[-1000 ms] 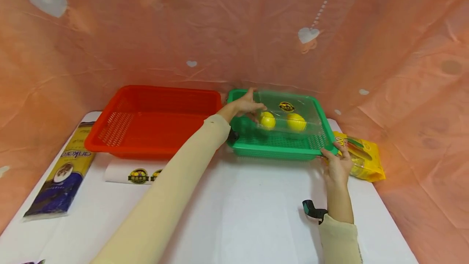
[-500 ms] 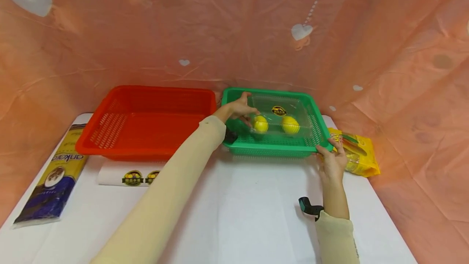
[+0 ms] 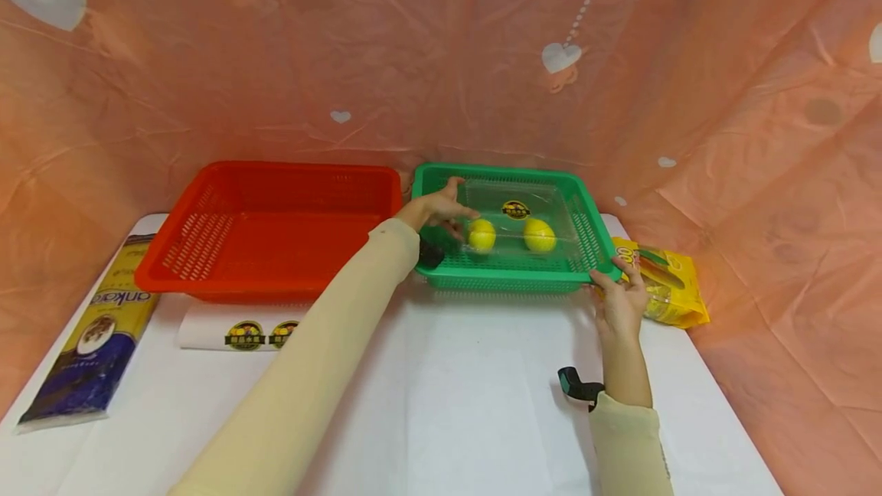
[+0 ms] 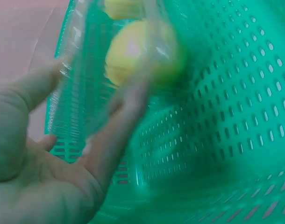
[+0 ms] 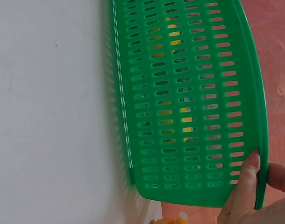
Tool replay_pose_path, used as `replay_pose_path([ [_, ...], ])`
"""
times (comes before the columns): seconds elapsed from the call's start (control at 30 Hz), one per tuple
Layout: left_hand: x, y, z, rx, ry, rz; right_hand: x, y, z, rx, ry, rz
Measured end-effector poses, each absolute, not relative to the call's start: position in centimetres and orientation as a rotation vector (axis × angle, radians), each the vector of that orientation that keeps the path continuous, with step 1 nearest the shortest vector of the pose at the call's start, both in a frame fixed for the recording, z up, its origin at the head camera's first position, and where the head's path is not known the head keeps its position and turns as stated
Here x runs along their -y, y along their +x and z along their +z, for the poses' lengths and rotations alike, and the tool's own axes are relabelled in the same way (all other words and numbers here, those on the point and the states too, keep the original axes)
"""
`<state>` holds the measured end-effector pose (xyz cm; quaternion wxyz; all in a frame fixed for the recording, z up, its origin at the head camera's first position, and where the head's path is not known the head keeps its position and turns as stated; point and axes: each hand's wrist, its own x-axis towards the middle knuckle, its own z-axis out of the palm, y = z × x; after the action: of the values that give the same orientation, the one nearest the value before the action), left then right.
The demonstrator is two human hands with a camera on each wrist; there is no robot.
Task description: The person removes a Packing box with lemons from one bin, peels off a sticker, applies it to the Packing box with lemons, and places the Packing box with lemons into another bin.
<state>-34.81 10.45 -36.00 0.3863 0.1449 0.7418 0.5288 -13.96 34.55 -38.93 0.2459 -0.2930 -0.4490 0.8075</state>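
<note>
A clear plastic box [image 3: 501,240] with a round gold-and-black sticker sits inside the green basket [image 3: 510,275]. Two round yellow fruits, one left [image 3: 481,236] and one right [image 3: 540,236], show through it. My left hand [image 3: 437,209] holds the box's left end, thumb on the far side and fingers on the near side. In the left wrist view those fingers [image 4: 115,123] are blurred over the box beside one fruit [image 4: 133,56]. My right hand [image 3: 622,306] grips the basket's near right corner. The right wrist view shows its thumb and fingers [image 5: 247,184] on either side of the rim.
Left of the green basket stands a red basket [image 3: 310,239]. A white roll or strip with fruit stickers [image 3: 207,331] lies before it. A gold-and-blue packet [image 3: 89,335] is at the far left, a yellow bag [image 3: 671,285] at right. A pink curtain [image 3: 441,60] hangs behind.
My left hand has lowered the clear box with the fruits deeper into the green basket, so it sits flatter. The right hand has stayed on the basket's corner. The head view has shifted slightly.
</note>
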Motion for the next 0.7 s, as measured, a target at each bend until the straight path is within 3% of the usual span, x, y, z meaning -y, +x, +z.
replay_pose_path([
  [0.7,-10.30,-34.67,-37.01,-1.817,0.317,1.408,-34.12,-14.35,-39.20,1.257,-0.790,2.211],
])
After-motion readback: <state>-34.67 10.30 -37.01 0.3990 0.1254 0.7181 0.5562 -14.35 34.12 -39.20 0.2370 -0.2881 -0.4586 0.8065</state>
